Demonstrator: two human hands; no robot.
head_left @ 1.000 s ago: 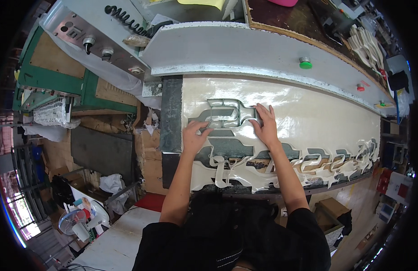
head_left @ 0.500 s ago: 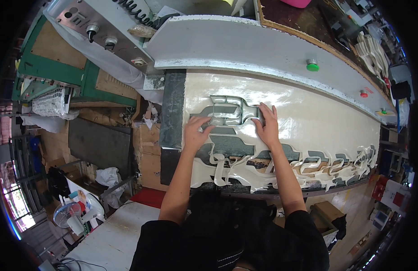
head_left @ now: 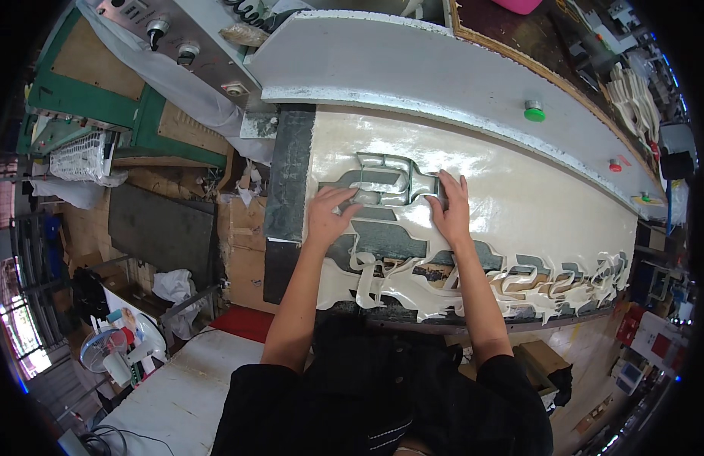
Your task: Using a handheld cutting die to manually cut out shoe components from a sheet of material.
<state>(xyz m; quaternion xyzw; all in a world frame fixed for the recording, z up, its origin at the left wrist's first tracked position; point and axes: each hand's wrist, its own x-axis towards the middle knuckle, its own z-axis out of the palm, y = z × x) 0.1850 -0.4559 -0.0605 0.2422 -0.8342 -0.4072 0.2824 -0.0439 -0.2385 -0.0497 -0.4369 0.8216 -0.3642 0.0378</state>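
Note:
A metal cutting die [head_left: 407,181], an open frame with a forked left part and a narrower right end, lies on a glossy cream sheet [head_left: 512,182]. My left hand [head_left: 329,216] is at the die's lower left, its fingertips against the left edge and its thumb bent below. At the other end, my right hand [head_left: 453,211] holds the narrow part between thumb and fingers. Below both hands, cut-out openings in the sheet show the dark cutting board [head_left: 394,242]. Curled cream offcut strips [head_left: 375,283] lie along the near edge, partly under my right forearm.
A long grey press beam [head_left: 413,61] with a green button [head_left: 534,112] spans behind the sheet. To its left is a control panel [head_left: 186,53] with knobs. A white table [head_left: 185,387] and a small fan [head_left: 109,349] stand at lower left; a cardboard box [head_left: 546,357] stands at lower right.
My left fingertips have shifted slightly up along the die's left edge. My right hand keeps its place at the right end. The whole view has tilted a little.

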